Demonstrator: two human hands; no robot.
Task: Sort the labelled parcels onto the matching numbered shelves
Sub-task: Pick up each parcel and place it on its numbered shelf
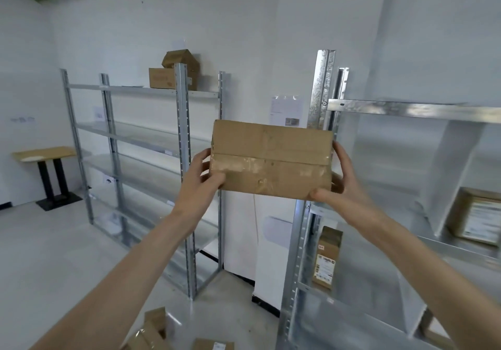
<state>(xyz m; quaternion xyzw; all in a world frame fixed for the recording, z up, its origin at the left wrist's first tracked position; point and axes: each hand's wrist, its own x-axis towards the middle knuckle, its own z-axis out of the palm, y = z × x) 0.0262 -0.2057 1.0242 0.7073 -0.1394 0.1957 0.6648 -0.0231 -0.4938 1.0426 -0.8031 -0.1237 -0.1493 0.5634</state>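
Observation:
A flat brown cardboard parcel (272, 157) with clear tape across it is held up at chest height between two metal shelf units. My left hand (202, 177) grips its left end, thumb on the front face. My right hand (339, 184) grips its right end, thumb under the lower corner. No label shows on the side facing me. The right shelf unit (322, 89) stands close, just behind and right of the parcel. The left shelf unit (184, 132) stands further back.
Two boxes (173, 74) sit on top of the left unit. A labelled box (326, 257) stands on a lower right shelf, another labelled box (477, 216) further right. Several parcels (154, 330) lie on the floor below. A small table (46, 154) stands at the far left wall.

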